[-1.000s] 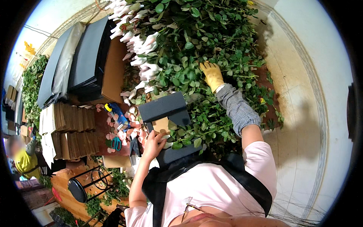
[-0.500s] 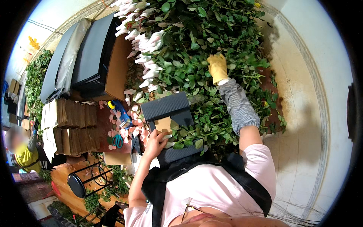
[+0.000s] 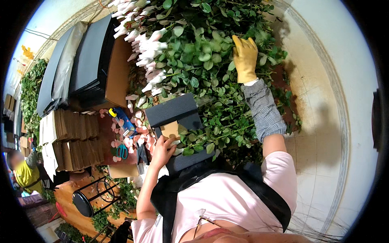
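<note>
My bare left hand [image 3: 162,150] is closed around the head end of a rose whose bud wears a white net sleeve [image 3: 177,142]. It rests against a tan cardboard piece [image 3: 169,128] on the dark corrugated wrap [image 3: 172,109]. Leafy stems [image 3: 214,131] run rightward from there. Up in the large heap of roses [image 3: 202,81], my right hand [image 3: 245,56], in a yellow glove, has its fingers bent over a rose stem, mostly hidden by leaves. Foliage left of the glove is motion-blurred. Several white-netted buds [image 3: 148,56] line the heap's left side.
Left of the work stand stacked cardboard pieces [image 3: 73,131] and a box of dark sheets [image 3: 91,60]. Teal scissors [image 3: 122,151], a blue-and-yellow tool [image 3: 121,120] and loose pink petals [image 3: 139,121] lie between. A black stool [image 3: 83,203] and a person in yellow [image 3: 27,174] are farther left.
My right glove has moved right and slightly away from me across the foliage, its fingers now showing more. My left hand stays at the netted rose. The view has shifted slightly.
</note>
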Available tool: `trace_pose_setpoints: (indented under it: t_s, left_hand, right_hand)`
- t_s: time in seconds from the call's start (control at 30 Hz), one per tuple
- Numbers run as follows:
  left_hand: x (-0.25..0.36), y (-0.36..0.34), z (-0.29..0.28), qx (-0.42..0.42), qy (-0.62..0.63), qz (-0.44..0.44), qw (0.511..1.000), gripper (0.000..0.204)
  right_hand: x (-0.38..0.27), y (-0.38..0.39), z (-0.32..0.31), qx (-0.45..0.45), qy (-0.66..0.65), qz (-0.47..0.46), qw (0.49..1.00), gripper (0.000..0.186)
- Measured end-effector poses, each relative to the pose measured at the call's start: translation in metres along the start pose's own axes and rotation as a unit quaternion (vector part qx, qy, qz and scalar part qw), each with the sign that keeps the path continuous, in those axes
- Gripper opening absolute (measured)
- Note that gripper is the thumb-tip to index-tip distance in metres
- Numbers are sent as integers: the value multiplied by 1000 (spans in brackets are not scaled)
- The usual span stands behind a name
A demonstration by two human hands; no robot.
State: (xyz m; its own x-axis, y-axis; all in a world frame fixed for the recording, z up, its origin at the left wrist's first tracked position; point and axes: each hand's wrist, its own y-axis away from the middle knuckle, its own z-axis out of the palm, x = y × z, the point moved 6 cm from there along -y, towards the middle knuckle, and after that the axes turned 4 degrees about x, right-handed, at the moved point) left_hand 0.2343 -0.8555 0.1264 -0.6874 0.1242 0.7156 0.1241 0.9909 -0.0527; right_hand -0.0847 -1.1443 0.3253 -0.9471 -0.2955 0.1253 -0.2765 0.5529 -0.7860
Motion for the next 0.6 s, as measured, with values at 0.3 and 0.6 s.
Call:
trace_pose_setpoints:
  t_s: [0.3, 0.6]
  left_hand:
    - [4, -3, 3, 7, 27, 14, 1000, 32]
    - [10, -5, 3, -2, -25, 22, 999, 32]
  right_hand:
    - [-18, 78, 45, -234, -69, -19, 969, 20]
    - [-44, 141, 58, -244, -92, 28, 965, 43]
